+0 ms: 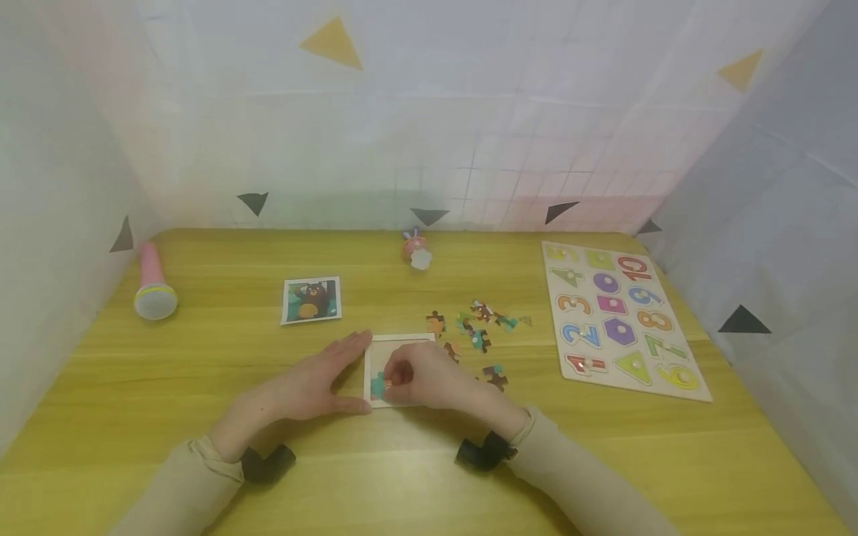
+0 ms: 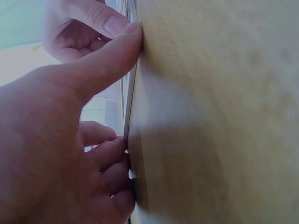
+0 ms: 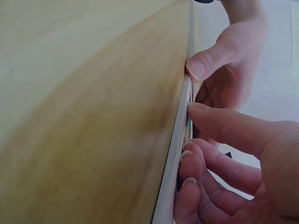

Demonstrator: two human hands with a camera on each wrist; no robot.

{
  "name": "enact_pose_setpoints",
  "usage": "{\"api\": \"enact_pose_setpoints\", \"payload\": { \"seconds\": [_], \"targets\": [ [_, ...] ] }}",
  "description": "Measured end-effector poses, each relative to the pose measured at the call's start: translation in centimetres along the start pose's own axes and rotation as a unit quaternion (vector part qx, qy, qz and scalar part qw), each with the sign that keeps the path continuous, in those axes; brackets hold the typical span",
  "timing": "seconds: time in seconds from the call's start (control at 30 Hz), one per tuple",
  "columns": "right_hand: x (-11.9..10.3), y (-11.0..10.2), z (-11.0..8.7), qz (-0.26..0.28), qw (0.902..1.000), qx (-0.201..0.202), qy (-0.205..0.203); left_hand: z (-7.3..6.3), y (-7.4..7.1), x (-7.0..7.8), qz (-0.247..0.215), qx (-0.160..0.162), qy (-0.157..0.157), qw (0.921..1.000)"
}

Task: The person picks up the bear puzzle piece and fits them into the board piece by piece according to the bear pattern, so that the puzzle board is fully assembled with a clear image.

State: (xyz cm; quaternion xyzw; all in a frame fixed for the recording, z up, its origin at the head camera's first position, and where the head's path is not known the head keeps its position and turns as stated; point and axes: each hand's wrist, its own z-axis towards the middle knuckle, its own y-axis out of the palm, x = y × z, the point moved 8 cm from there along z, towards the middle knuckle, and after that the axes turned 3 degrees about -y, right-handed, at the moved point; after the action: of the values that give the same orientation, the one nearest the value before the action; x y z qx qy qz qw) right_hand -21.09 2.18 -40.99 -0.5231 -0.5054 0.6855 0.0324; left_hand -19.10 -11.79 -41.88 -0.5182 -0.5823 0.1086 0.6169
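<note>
A small square puzzle tray (image 1: pixel 401 337) with a pale rim lies on the table. In its lower left corner sits a teal jigsaw piece (image 1: pixel 377 385). My left hand (image 1: pixel 315 383) rests along the tray's left side, thumb and fingertips touching the rim. Over the tray, my right hand (image 1: pixel 425 376) pinches a jigsaw piece, mostly hidden by the fingers; a sliver of teal shows between thumb and fingers in the right wrist view. To the right lie several loose jigsaw pieces (image 1: pixel 480 341). A bear picture puzzle (image 1: pixel 311 300) in a white frame lies behind the left hand.
A number and shape board (image 1: pixel 620 320) lies at the right. At the far left is a pink toy microphone (image 1: pixel 154 286). Near the back edge stands a small pink figure (image 1: pixel 416 249). White cloth walls (image 1: pixel 429 112) enclose the table (image 1: pixel 362 461) at the back and sides.
</note>
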Motion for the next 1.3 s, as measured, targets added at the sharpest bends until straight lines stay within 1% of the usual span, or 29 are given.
{"api": "enact_pose_setpoints", "payload": {
  "seconds": [0.27, 0.37, 0.43, 0.53, 0.6, 0.63, 0.73, 0.87, 0.97, 1.1, 1.2, 1.3],
  "targets": [
    [0.0, -0.4, -0.3, 0.010, 0.9999, -0.008, -0.005, 0.2, -0.1, 0.5, -0.001, -0.001, 0.008, 1.0000],
    [0.2, -1.0, -0.6, 0.015, 0.9998, -0.015, -0.002, 0.3, 0.0, 0.6, 0.003, -0.003, 0.009, 0.9999],
    [0.6, -1.8, -0.9, 0.020, 0.9997, -0.016, -0.001, 0.4, 0.1, 0.6, 0.006, -0.006, 0.006, 0.9999],
    [1.3, -4.0, -1.5, 0.015, 0.9998, 0.004, -0.013, 0.5, 0.2, 0.6, 0.008, -0.007, 0.005, 0.9999],
    [2.2, -5.8, -2.1, 0.010, 0.9993, 0.030, -0.019, 0.5, 0.2, 0.5, 0.009, -0.005, 0.006, 0.9999],
    [2.8, -6.7, -2.4, 0.008, 0.9990, 0.042, -0.015, 0.5, 0.2, 0.4, 0.009, -0.003, 0.007, 0.9999],
    [4.7, -8.9, -3.5, 0.021, 0.9977, 0.064, 0.009, 0.5, 0.2, 0.3, 0.007, -0.002, 0.008, 0.9999],
    [7.1, -10.9, -5.0, 0.043, 0.9946, 0.078, 0.053, 0.5, 0.3, -0.1, 0.011, -0.003, 0.007, 0.9999],
    [8.4, -12.0, -5.8, 0.039, 0.9922, 0.097, 0.067, 0.5, 0.4, -0.4, 0.017, -0.001, 0.009, 0.9998],
    [9.7, -13.0, -6.4, 0.021, 0.9911, 0.113, 0.068, 0.5, 0.5, -0.6, 0.022, 0.001, 0.004, 0.9998],
    [10.0, -13.3, -6.4, 0.017, 0.9913, 0.113, 0.065, 0.5, 0.5, -0.7, 0.023, 0.002, -0.002, 0.9997],
    [10.1, -13.4, -6.3, 0.020, 0.9916, 0.113, 0.059, 0.4, 0.4, -0.5, 0.021, 0.004, 0.002, 0.9998]
  ]
}}
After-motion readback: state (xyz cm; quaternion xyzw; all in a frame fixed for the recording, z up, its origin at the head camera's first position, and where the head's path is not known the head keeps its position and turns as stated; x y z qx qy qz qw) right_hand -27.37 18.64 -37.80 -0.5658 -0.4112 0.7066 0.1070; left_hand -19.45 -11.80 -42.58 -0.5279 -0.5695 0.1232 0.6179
